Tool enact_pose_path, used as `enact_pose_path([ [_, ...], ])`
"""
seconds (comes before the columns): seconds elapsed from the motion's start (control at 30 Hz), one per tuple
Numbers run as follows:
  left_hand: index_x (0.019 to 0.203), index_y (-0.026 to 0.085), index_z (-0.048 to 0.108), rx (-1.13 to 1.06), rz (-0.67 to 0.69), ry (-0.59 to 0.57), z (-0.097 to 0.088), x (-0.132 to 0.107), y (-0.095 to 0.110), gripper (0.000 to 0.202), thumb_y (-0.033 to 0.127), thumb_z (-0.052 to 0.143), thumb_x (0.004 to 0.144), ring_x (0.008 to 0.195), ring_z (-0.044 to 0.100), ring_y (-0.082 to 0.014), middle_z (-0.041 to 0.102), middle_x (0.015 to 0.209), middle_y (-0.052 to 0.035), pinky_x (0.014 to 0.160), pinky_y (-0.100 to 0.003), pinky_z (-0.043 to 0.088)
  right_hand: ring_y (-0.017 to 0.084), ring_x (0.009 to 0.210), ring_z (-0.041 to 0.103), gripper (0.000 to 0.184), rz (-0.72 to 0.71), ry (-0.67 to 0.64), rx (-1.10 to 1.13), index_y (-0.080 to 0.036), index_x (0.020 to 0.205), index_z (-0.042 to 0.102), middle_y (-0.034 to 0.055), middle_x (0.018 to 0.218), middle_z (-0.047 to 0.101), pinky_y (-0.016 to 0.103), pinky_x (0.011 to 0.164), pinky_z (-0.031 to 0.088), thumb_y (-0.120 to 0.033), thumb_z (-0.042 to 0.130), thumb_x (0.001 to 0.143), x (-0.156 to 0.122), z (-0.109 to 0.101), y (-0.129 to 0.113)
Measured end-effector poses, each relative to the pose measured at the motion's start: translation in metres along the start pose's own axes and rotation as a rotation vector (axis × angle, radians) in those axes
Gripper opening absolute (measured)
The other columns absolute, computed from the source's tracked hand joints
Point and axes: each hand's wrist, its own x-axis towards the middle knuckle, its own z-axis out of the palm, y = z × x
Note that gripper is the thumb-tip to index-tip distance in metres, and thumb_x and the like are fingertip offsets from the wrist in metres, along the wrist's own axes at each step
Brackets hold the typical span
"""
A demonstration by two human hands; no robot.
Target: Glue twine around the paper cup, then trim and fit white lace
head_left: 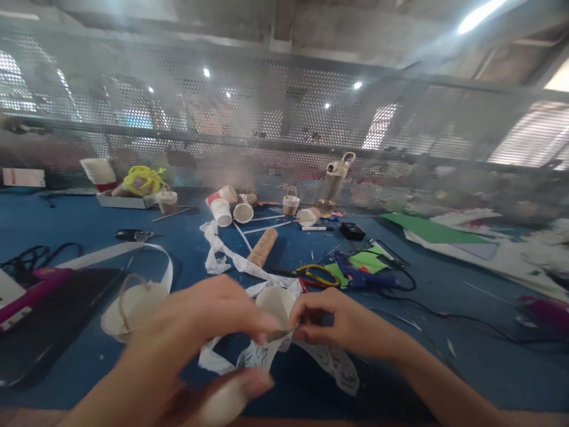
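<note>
My left hand (195, 332) and my right hand (338, 323) meet in front of me over the blue table (53, 219). Both pinch a strip of white lace ribbon (267, 350) that hangs down between them. Just behind the fingertips stands a small white paper cup (276, 303). A second paper cup with a twine handle (131, 305) sits to the left of my left hand. More of the ribbon trails back across the table (222, 252).
A twine-wrapped roll (262, 247), yellow-handled scissors (317, 274), a blue glue gun (360, 276), green paper (427, 230) and several paper cups (231, 204) lie further back. A black mat (53, 320) and a pink tool (35, 290) are at left. A perforated metal screen (284, 124) backs the table.
</note>
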Motion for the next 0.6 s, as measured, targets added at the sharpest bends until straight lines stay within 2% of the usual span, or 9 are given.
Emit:
enact_pose_path([
  [0.07,0.121,0.021,0.060,0.108,0.058,-0.155,-0.003,0.066,0.020,0.033,0.036,0.067,0.092,0.110,0.062,-0.0271,0.068,0.118,-0.0067,0.095,-0.046,0.053,0.009,0.061,0.048,0.026,-0.010,0.016,0.014,-0.015,0.089,0.069,-0.0035,0.066,0.057,0.021,0.057,0.037,-0.041,0.073,0.087,0.001,0.001,0.001],
  [0.1,0.118,0.020,0.060,0.178,0.098,-0.221,-0.001,0.090,0.028,0.031,0.036,0.067,0.092,0.108,0.063,-0.0279,0.069,0.112,-0.0061,0.093,-0.047,0.053,0.009,0.061,0.048,0.025,-0.018,0.025,0.026,-0.015,0.088,0.068,-0.0038,0.066,0.056,0.021,0.057,0.037,-0.040,0.073,0.086,0.001,0.002,0.001],
  [0.17,0.112,0.018,0.058,0.297,0.167,-0.262,0.007,0.117,0.038,0.023,0.035,0.061,0.096,0.102,0.063,-0.0290,0.070,0.105,-0.0063,0.088,-0.050,0.054,0.009,0.059,0.046,0.025,-0.036,0.036,0.056,-0.015,0.086,0.067,-0.0045,0.065,0.055,0.020,0.056,0.037,-0.039,0.074,0.086,0.001,0.003,0.002],
  [0.23,0.106,0.018,0.057,0.349,0.158,-0.267,0.016,0.120,0.039,0.014,0.029,0.058,0.097,0.097,0.064,-0.0288,0.069,0.100,-0.0054,0.083,-0.050,0.054,0.009,0.059,0.046,0.024,-0.051,0.040,0.078,-0.015,0.086,0.066,-0.0047,0.065,0.055,0.020,0.056,0.036,-0.038,0.074,0.086,0.000,0.003,0.001],
  [0.33,0.100,0.019,0.055,0.373,0.186,-0.244,0.021,0.111,0.034,0.005,0.021,0.051,0.099,0.090,0.065,-0.0267,0.069,0.094,-0.0034,0.079,-0.047,0.054,0.008,0.059,0.045,0.023,-0.067,0.045,0.087,-0.015,0.087,0.067,-0.0052,0.065,0.055,0.019,0.055,0.036,-0.036,0.076,0.085,-0.001,0.003,0.000],
  [0.47,0.096,0.019,0.054,0.380,0.226,-0.182,0.017,0.109,0.030,0.005,0.015,0.051,0.097,0.085,0.064,-0.0246,0.069,0.090,-0.0023,0.077,-0.043,0.053,0.007,0.057,0.043,0.023,-0.083,0.048,0.081,-0.015,0.087,0.067,-0.0061,0.063,0.052,0.019,0.054,0.034,-0.037,0.075,0.086,-0.001,0.004,-0.001],
  [0.6,0.091,0.020,0.054,0.262,0.201,-0.170,0.011,0.112,0.027,0.009,0.012,0.054,0.095,0.086,0.063,-0.0211,0.069,0.090,0.0001,0.080,-0.037,0.049,0.008,0.057,0.044,0.027,-0.105,0.059,0.046,-0.014,0.088,0.068,-0.0052,0.063,0.053,0.019,0.054,0.036,-0.041,0.073,0.087,-0.002,0.002,-0.001],
])
